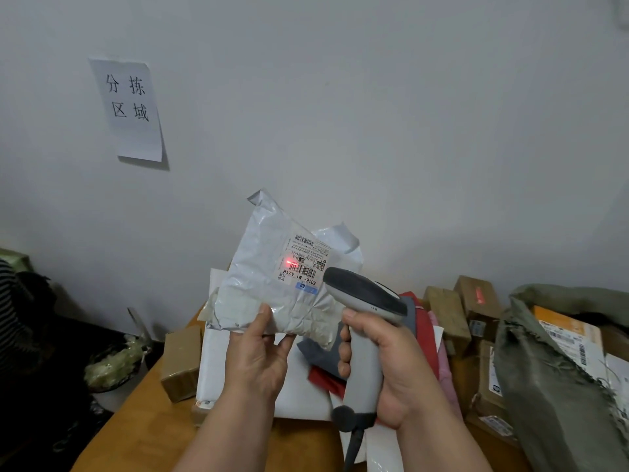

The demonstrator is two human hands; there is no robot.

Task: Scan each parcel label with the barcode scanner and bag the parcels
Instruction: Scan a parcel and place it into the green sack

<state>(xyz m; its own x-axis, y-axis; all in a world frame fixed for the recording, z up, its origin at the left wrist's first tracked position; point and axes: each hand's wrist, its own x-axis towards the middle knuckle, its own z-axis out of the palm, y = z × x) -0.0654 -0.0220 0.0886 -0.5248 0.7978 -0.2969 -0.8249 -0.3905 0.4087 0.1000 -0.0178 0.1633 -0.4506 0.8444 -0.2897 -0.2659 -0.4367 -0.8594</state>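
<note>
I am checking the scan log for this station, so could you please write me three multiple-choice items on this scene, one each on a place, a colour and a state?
1. Where does the scanner's light fall?
A. on the wall sign
B. on the parcel's white label
C. on the wooden table

2. What colour is that light?
A. red
B. green
C. blue

3. How is the crumpled grey plastic mailer parcel held?
A. lying on the table
B. inside the sack
C. lifted in the left hand

Answers:
1 B, the spot glows on the white printed label.
2 A, it shows red beside the barcode.
3 C, the left hand grips the crumpled grey plastic mailer parcel by its lower edge while the right hand aims the grey pistol-grip barcode scanner.
</note>
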